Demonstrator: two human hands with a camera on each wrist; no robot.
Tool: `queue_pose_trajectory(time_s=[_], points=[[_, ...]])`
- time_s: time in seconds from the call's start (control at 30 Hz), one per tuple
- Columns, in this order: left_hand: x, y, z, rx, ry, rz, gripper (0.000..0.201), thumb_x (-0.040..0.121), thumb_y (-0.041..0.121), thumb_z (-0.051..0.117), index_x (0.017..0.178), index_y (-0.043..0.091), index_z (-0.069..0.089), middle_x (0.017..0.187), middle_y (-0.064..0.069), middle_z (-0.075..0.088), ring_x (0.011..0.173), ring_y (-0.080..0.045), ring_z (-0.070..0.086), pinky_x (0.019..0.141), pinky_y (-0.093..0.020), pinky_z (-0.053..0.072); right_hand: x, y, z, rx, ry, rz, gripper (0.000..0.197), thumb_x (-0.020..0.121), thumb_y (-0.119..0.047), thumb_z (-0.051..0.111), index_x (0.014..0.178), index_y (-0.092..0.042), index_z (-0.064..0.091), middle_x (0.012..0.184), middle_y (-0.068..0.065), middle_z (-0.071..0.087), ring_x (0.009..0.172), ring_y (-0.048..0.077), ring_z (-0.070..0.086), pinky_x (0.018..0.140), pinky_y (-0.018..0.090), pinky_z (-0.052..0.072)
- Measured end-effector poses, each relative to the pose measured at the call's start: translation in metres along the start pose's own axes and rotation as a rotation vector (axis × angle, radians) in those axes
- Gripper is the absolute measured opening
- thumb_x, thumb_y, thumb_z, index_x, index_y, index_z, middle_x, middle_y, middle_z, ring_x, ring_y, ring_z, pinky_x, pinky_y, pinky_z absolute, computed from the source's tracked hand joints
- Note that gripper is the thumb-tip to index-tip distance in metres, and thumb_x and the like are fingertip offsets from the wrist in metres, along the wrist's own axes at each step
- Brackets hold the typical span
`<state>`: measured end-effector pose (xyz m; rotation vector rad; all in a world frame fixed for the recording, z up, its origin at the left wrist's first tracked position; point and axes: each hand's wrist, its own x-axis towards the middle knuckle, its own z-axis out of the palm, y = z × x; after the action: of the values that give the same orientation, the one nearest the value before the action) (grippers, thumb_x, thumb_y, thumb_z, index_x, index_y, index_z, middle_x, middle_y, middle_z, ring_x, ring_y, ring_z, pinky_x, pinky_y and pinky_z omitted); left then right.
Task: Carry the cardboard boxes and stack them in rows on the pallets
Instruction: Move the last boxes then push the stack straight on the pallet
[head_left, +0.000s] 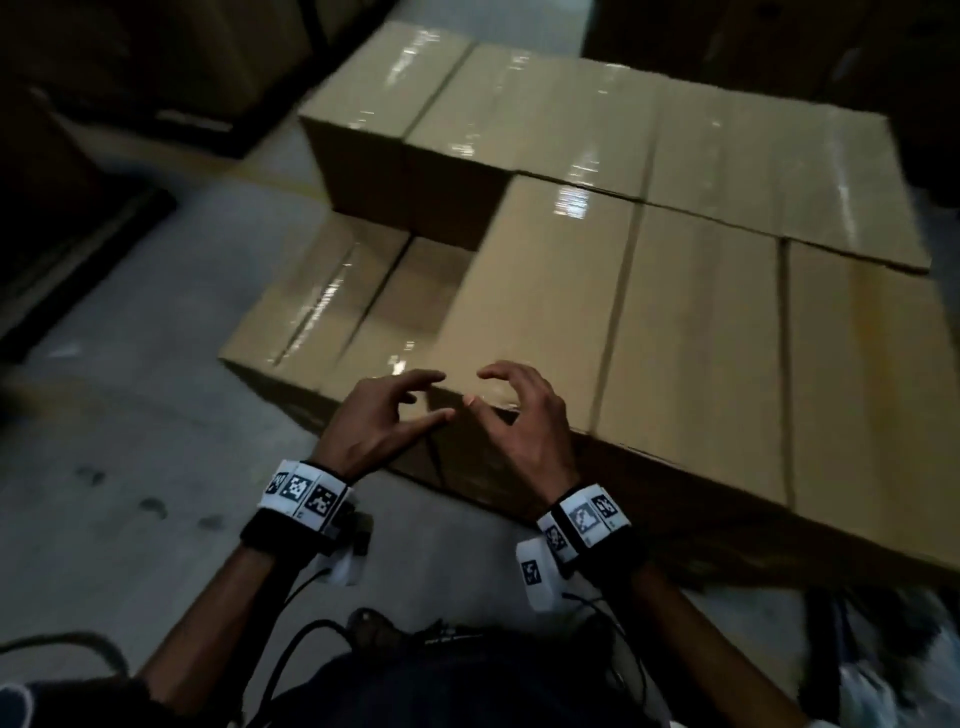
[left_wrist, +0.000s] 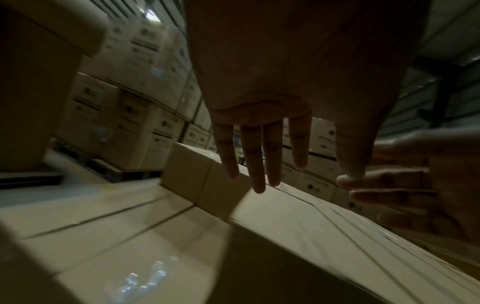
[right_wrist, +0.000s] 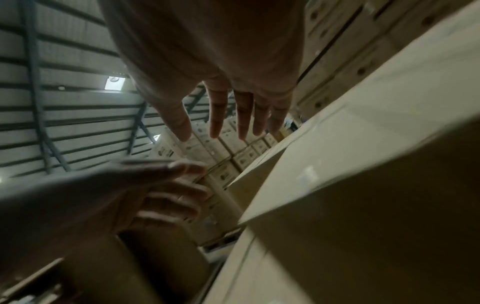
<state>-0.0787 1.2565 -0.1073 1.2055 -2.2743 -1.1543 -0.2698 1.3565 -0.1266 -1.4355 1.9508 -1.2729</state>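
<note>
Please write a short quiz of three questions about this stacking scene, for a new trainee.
1. True or false: the left hand is gripping a box.
2. Where is the upper layer of cardboard boxes incomplete? A) near left corner B) far right corner C) the middle
3. Fill in: both hands hover near the near-left ____ of the upper box.

Key:
1. False; its fingers are loose, and so are those of the right hand.
2. A
3. corner
</note>
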Motion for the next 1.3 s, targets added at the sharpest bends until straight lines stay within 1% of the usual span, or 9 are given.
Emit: queue_pose_trajectory(time_s=[0.1,0.17,0.33,0.43,0.6,0.87,0.97,1.13,1.3], points=[[-0.031,-0.079,-0.082,0.027,0.098,-0.093,0.056,0.077,0.066,0.075,0.127,0.040,0.067,0.114,0.010,0.074,0.103,-0.002,0.068,0.091,-0.034,0.057,0.026,-0.041,0.091,0.088,-0.082,0.057,0.025,0.089,-0.036,0.078,0.111,-0.027,0.072,0.116,-0.014,0.068,0.108,-0.003,0.059,0.092,0.021,0.047],[-0.051,-0.123,-0.135,0.068,0.153,-0.164,0.052,0.080,0.063,0.076,0.126,0.040,0.068,0.113,0.009,0.074,0.100,-0.003,0.068,0.089,-0.034,0.057,0.043,-0.071,0.152,0.082,-0.165,0.069,0.027,0.089,-0.038,0.078,0.113,-0.028,0.072,0.118,-0.016,0.068,0.105,-0.010,0.055,0.091,0.022,0.046],[-0.074,-0.196,-0.229,0.106,0.222,-0.249,0.049,0.083,0.062,0.074,0.126,0.040,0.067,0.116,0.011,0.073,0.101,-0.004,0.068,0.087,-0.036,0.057,0.087,-0.133,0.271,0.034,-0.312,0.045,0.032,0.090,-0.041,0.076,0.119,-0.029,0.070,0.127,-0.010,0.066,0.114,0.000,0.052,0.096,0.025,0.040],[-0.066,-0.232,-0.271,0.116,0.379,-0.234,0.047,0.082,0.065,0.069,0.118,0.035,0.072,0.108,0.011,0.076,0.091,-0.003,0.071,0.080,-0.036,0.060,0.117,-0.158,0.332,0.009,-0.400,0.040,0.035,0.090,-0.045,0.073,0.122,-0.031,0.069,0.131,-0.010,0.065,0.119,0.006,0.055,0.094,0.025,0.040],[-0.031,-0.297,-0.346,0.098,0.545,-0.252,0.042,0.083,0.067,0.066,0.109,0.036,0.075,0.098,0.015,0.076,0.082,0.001,0.070,0.072,-0.034,0.059,0.184,-0.192,0.431,0.042,-0.442,0.040,0.035,0.088,-0.052,0.072,0.119,-0.034,0.068,0.128,-0.012,0.065,0.115,0.003,0.053,0.094,0.031,0.046],[0.084,-0.436,-0.519,0.250,0.263,-0.376,0.062,0.073,0.079,0.057,0.122,0.042,0.067,0.113,0.015,0.073,0.089,-0.002,0.068,0.082,-0.034,0.058,0.351,-0.242,0.621,0.132,-0.460,0.053,0.034,0.088,-0.047,0.076,0.117,-0.032,0.069,0.126,-0.008,0.067,0.120,0.011,0.058,0.095,0.034,0.049],[0.127,-0.474,-0.588,0.261,0.219,-0.391,0.060,0.075,0.077,0.059,0.123,0.041,0.067,0.112,0.013,0.073,0.089,-0.004,0.068,0.084,-0.036,0.058,0.413,-0.274,0.673,0.174,-0.439,0.076,0.033,0.087,-0.044,0.077,0.117,-0.030,0.070,0.123,-0.008,0.069,0.118,0.012,0.060,0.095,0.032,0.049],[0.209,-0.520,-0.670,0.225,0.242,-0.363,0.057,0.077,0.073,0.062,0.122,0.038,0.068,0.111,0.012,0.074,0.089,-0.003,0.069,0.083,-0.035,0.058,0.508,-0.312,0.735,0.204,-0.438,0.071,0.035,0.087,-0.047,0.077,0.118,-0.032,0.069,0.126,-0.011,0.067,0.118,0.010,0.059,0.095,0.033,0.050],[0.319,-0.559,-0.721,0.253,0.149,-0.272,0.059,0.076,0.076,0.057,0.123,0.041,0.066,0.114,0.014,0.073,0.090,-0.003,0.068,0.083,-0.033,0.057,0.606,-0.310,0.780,0.175,-0.359,0.096,0.034,0.087,-0.048,0.077,0.117,-0.034,0.069,0.126,-0.011,0.067,0.118,0.011,0.060,0.095,0.037,0.052]])
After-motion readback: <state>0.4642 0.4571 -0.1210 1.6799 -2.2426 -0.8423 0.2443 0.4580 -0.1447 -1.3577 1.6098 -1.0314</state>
